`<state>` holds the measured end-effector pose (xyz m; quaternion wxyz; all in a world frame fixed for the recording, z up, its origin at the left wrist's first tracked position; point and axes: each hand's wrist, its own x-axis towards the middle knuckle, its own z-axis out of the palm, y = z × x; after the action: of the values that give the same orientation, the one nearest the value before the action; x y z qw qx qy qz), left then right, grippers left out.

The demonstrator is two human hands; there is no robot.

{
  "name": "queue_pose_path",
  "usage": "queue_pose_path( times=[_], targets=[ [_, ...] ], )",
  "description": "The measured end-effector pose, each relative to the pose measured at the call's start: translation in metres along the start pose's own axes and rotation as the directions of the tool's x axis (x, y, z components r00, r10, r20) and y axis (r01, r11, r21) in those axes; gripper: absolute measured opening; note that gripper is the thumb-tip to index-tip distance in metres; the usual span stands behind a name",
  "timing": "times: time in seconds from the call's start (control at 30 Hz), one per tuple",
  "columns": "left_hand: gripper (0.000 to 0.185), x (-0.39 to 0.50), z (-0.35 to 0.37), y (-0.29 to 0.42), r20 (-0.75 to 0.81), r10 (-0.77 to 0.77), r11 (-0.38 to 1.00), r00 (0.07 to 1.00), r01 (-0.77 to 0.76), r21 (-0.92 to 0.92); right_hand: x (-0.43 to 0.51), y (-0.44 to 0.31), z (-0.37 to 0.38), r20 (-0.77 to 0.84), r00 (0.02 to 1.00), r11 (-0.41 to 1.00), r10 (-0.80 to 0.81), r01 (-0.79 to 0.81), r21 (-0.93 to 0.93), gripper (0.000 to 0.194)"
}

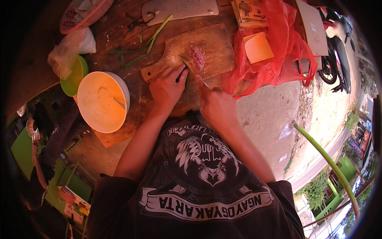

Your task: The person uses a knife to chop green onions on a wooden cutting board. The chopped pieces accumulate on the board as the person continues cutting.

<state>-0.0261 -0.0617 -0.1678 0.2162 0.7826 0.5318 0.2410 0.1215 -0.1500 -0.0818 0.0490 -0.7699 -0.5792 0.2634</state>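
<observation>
A wooden cutting board (pixel 219 38) lies on the table before me, with a small heap of chopped pinkish shallot (pixel 198 58) on it. At the board's near edge, my left hand (pixel 168 82) pinches a green leaf stalk (pixel 187 88), probably scallion, whose end hangs towards me. My right hand (pixel 218 103) grips a knife (pixel 191 69), forefinger stretched along it; the handle is hidden in the fist. The blade lies between the fingertips of my left hand and the shallot. More long green stalks (pixel 152 44) rest on the tabletop left of the board.
Left stand a large white bowl (pixel 98 101) with a spoon (pixel 119 102), a green bowl (pixel 82 67) and a plastic bag (pixel 64 55). A pink basket (pixel 67 22) and a pale board (pixel 182 10) lie farther back. A red plastic bag (pixel 286 56) adjoins the cutting board's right side. Another person's arm (pixel 38 167) shows at left.
</observation>
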Motion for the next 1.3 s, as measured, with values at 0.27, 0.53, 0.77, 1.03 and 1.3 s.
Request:
queue_pose_path(
  times=[0.27,0.53,0.77,1.03,1.3],
  targets=[
    [0.021,0.001,-0.002,0.000,0.000,0.046,0.999,0.999,-0.046,0.029,0.001,-0.001,0.005,-0.024,0.999,0.999,-0.035,0.034,-0.041,0.054],
    [0.022,0.001,-0.002,-0.004,0.038,0.025,0.999,0.999,-0.026,0.024,0.012,-0.002,0.019,-0.040,0.998,0.995,-0.053,0.049,-0.090,0.066],
    [0.026,0.002,-0.006,0.001,0.087,-0.044,0.999,0.995,0.042,0.021,-0.025,0.014,0.012,0.012,0.999,0.998,0.036,-0.035,-0.056,0.050],
    [0.023,0.000,-0.003,-0.003,0.028,-0.001,1.000,1.000,0.001,-0.012,-0.022,0.018,0.007,-0.013,0.999,0.998,0.033,-0.034,-0.050,0.045],
    [0.018,-0.001,0.001,-0.007,0.000,0.055,0.998,0.998,-0.055,0.028,-0.011,0.007,0.008,-0.049,0.999,1.000,-0.010,0.010,0.008,0.047]
  ],
)
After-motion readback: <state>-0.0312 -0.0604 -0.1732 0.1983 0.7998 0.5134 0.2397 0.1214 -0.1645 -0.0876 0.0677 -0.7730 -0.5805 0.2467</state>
